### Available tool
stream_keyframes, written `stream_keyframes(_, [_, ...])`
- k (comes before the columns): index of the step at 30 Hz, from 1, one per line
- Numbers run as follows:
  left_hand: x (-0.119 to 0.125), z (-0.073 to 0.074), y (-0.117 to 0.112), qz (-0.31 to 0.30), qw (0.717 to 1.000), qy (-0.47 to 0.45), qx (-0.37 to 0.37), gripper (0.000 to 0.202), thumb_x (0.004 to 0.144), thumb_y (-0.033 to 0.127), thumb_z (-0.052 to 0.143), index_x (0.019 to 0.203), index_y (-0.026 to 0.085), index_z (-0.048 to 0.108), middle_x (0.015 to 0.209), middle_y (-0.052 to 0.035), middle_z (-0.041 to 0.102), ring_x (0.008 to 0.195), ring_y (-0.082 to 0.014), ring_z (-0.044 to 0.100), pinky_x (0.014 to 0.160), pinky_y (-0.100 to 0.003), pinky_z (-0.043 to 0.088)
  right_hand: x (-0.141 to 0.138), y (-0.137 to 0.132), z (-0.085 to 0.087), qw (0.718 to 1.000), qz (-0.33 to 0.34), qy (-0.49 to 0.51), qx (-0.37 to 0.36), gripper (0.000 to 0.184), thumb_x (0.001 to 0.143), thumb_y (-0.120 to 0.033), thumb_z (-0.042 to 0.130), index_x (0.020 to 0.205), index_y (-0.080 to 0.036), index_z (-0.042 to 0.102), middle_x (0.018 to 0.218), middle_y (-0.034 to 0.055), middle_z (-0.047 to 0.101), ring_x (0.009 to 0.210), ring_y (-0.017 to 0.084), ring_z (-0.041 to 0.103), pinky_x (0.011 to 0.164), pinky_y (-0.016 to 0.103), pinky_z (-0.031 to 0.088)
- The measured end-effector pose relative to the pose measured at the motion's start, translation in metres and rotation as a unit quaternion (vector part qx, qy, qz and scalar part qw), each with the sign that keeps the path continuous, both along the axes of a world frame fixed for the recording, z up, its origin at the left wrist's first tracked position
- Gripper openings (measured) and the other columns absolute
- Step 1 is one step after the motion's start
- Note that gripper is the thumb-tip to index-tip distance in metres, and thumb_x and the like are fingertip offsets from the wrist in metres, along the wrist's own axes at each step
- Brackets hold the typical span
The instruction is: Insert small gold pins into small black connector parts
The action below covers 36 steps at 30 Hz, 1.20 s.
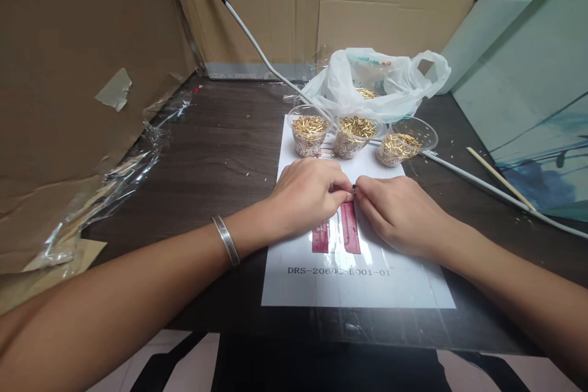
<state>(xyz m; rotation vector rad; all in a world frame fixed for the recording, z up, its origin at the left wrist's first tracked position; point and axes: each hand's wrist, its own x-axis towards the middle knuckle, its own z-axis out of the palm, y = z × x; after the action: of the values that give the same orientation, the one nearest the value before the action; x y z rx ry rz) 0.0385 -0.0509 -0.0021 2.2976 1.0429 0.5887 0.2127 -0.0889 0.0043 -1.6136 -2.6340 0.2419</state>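
My left hand (312, 193) and my right hand (397, 208) meet above a printed white sheet (294, 288), fingertips nearly touching. Both are closed in a pinch around a tiny dark piece (354, 188) between them; its kind is too small to make out. Under the hands the sheet shows a red and pink printed picture (351, 229) and a line of lettering. Just beyond my fingers stand three clear plastic cups, a left cup (309, 146), a middle cup (351, 147) and a right cup (390, 156), filled with small gold-coloured metal pins.
Behind the cups a white plastic bag (340, 82) lies open with more gold pins inside. A white cable (257, 46) runs down across the dark table (206, 153) and off to the right. A thin wooden stick (500, 179) lies at right. Cardboard walls (266, 6) enclose the back and left.
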Motion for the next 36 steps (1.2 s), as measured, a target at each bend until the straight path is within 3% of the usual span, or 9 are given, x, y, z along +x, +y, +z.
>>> stream_keyframes(12, [0.0004,0.0019,0.0017,0.001,1.000,0.010,-0.016,0.012,0.081,0.018,0.066,0.078,0.020,0.078,0.081,-0.0034,0.073,0.076,-0.0174,0.063,0.067,-0.030,0.045,-0.0036,-0.0010,0.0031,0.997,-0.053,0.017,-0.047,0.028,0.092,-0.030,0.026,0.069,-0.019,0.038,0.056,0.0015,0.045,0.050,0.014,0.035,0.055,0.030,0.017])
stream_keyframes(36, [0.0010,0.0016,0.0014,0.008,1.000,0.006,-0.018,0.012,0.080,0.017,0.067,0.077,0.019,0.078,0.079,-0.0030,0.072,0.075,-0.0171,0.062,0.069,-0.030,0.045,-0.0060,-0.0004,0.0053,0.997,-0.055,-0.011,-0.055,0.025,0.091,-0.029,0.025,0.069,-0.020,0.036,0.056,0.0001,0.039,0.051,0.013,0.025,0.055,0.030,0.015])
